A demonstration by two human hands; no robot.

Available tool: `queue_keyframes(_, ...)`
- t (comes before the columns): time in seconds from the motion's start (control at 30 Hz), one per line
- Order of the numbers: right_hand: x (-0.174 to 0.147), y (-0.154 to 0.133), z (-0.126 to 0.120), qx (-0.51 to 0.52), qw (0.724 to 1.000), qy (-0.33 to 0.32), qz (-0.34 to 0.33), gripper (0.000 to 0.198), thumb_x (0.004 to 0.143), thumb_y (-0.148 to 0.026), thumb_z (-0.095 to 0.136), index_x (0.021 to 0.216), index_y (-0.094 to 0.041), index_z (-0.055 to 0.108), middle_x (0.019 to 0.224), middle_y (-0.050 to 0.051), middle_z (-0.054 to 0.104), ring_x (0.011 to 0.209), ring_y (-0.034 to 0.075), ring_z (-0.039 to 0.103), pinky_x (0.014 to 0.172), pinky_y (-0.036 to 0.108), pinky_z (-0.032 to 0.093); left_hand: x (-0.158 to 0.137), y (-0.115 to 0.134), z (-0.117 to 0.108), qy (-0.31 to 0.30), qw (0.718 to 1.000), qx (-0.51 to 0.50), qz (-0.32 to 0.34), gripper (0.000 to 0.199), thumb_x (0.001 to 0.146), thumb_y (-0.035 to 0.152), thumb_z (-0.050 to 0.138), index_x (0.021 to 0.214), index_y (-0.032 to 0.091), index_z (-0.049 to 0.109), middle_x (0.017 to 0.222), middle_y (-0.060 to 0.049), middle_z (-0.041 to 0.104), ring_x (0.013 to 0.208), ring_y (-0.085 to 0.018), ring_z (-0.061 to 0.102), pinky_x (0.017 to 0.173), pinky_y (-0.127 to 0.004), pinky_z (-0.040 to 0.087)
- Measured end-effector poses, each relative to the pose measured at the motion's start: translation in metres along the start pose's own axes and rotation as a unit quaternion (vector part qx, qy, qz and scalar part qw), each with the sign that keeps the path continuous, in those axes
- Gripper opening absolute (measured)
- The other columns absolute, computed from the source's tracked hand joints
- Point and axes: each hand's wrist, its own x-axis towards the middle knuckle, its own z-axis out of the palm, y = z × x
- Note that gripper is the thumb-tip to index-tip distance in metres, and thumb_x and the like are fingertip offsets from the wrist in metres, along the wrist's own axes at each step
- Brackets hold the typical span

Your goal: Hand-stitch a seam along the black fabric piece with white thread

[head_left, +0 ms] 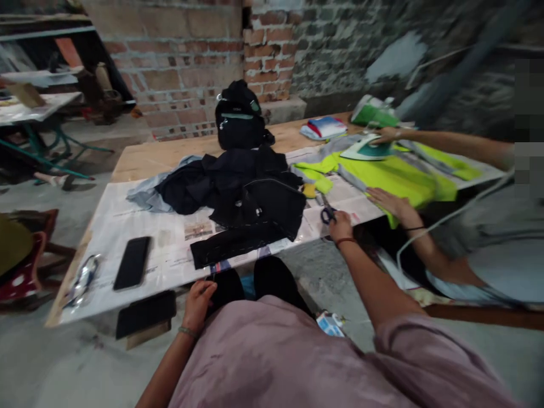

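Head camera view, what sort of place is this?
Probably a small sewing or tailoring workshop, though I can't be certain. A clothes iron is on a bright yellow garment, scissors are at the newspaper-covered table's near edge, and black cloth bears a line of pale dashes like stitches.

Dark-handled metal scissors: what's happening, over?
Right-hand grip at dark-handled metal scissors. Left-hand grip near black cloth. Another person's hand close by.

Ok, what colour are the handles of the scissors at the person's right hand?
The scissors' handles look dark blue; the head view shows them.
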Motion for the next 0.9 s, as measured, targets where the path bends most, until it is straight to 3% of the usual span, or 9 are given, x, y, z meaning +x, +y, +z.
queue_keyframes(0.17, -0.009, -0.004, 0.006, -0.038, 0.998, -0.042, -0.02, 0.027, 0.067, -0.014, 0.044, 0.089, -0.009, 0.06, 0.102, 0.015, 0.053, 0.091, 0.021, 0.049, 0.086, 0.037, 0.036, 0.008, 0.008, 0.016, -0.134, 0.981, -0.11, -0.091, 0.037, 0.057, 0.041, 0.066, 0.082, 0.016, 0.056, 0.075, -0.004, 0.062, 0.066, -0.014, 0.058, 0.036, -0.016, 0.026)
queue_keyframes(0.3, -0.021, 0.005, -0.001, -0.051, 0.995, -0.063, -0.058, 0.032, 0.07, -0.02, 0.044, 0.097, -0.01, 0.059, 0.104, 0.015, 0.053, 0.095, 0.023, 0.048, 0.087, 0.037, 0.037, 0.0, 0.016, 0.014, -0.189, 0.966, -0.143, -0.102, 0.033, 0.06, 0.037, 0.066, 0.083, 0.015, 0.056, 0.065, 0.0, 0.057, 0.054, -0.01, 0.053, 0.037, -0.016, 0.024)
queue_keyframes(0.4, -0.028, 0.006, -0.006, -0.027, 0.999, -0.005, -0.042, 0.035, 0.072, -0.023, 0.043, 0.101, -0.011, 0.057, 0.1, 0.014, 0.055, 0.096, 0.023, 0.048, 0.085, 0.036, 0.038, -0.006, 0.019, 0.009, -0.188, 0.962, -0.18, -0.087, 0.026, 0.061, 0.035, 0.065, 0.072, 0.015, 0.053, 0.06, 0.002, 0.052, 0.049, -0.007, 0.047, 0.039, -0.017, 0.028)
queue_keyframes(0.5, -0.049, -0.009, -0.01, 0.006, 0.998, 0.058, -0.035, 0.033, 0.076, -0.027, 0.038, 0.099, -0.012, 0.056, 0.099, 0.013, 0.056, 0.097, 0.023, 0.048, 0.086, 0.039, 0.036, -0.011, 0.015, -0.001, -0.172, 0.959, -0.212, -0.076, 0.024, 0.063, 0.034, 0.063, 0.068, 0.016, 0.048, 0.055, 0.005, 0.046, 0.046, -0.006, 0.042, 0.04, -0.017, 0.029)
queue_keyframes(0.57, -0.073, -0.031, -0.013, 0.025, 0.997, 0.057, -0.051, 0.03, 0.078, -0.027, 0.038, 0.097, -0.013, 0.057, 0.096, 0.012, 0.057, 0.096, 0.023, 0.048, 0.087, 0.041, 0.034, -0.015, 0.011, -0.009, -0.16, 0.958, -0.225, -0.074, 0.023, 0.065, 0.033, 0.062, 0.069, 0.016, 0.046, 0.052, 0.006, 0.042, 0.044, -0.005, 0.04, 0.04, -0.017, 0.028)
queue_keyframes(0.63, -0.102, -0.062, -0.014, 0.054, 0.993, 0.009, -0.101, 0.026, 0.078, -0.026, 0.04, 0.093, -0.015, 0.059, 0.093, 0.011, 0.059, 0.094, 0.023, 0.05, 0.087, 0.041, 0.034, -0.017, 0.008, -0.017, -0.148, 0.959, -0.231, -0.071, 0.024, 0.066, 0.033, 0.062, 0.07, 0.016, 0.046, 0.052, 0.006, 0.041, 0.044, -0.005, 0.039, 0.04, -0.017, 0.028)
queue_keyframes(0.7, -0.129, -0.098, -0.012, 0.107, 0.971, -0.101, -0.188, 0.023, 0.078, -0.024, 0.04, 0.09, -0.019, 0.06, 0.091, 0.009, 0.061, 0.092, 0.022, 0.051, 0.087, 0.04, 0.034, -0.019, 0.006, -0.023, -0.136, 0.961, -0.23, -0.073, 0.025, 0.066, 0.034, 0.062, 0.071, 0.016, 0.046, 0.053, 0.006, 0.041, 0.044, -0.005, 0.039, 0.039, -0.018, 0.028)
queue_keyframes(0.77, -0.148, -0.137, -0.006, 0.167, 0.929, -0.194, -0.267, 0.024, 0.078, -0.021, 0.04, 0.091, -0.022, 0.06, 0.09, 0.007, 0.061, 0.091, 0.02, 0.052, 0.087, 0.038, 0.035, -0.02, 0.007, -0.028, -0.125, 0.962, -0.229, -0.075, 0.026, 0.065, 0.035, 0.063, 0.072, 0.016, 0.046, 0.053, 0.006, 0.041, 0.044, -0.005, 0.038, 0.04, -0.018, 0.028)
queue_keyframes(0.9, -0.158, -0.212, 0.006, 0.225, 0.836, -0.286, -0.411, 0.027, 0.079, -0.017, 0.038, 0.096, -0.022, 0.059, 0.093, 0.005, 0.06, 0.092, 0.017, 0.051, 0.085, 0.033, 0.038, -0.023, 0.009, -0.036, -0.089, 0.966, -0.24, -0.038, 0.023, 0.067, 0.033, 0.062, 0.072, 0.016, 0.048, 0.057, 0.005, 0.044, 0.048, -0.005, 0.041, 0.043, -0.018, 0.031)
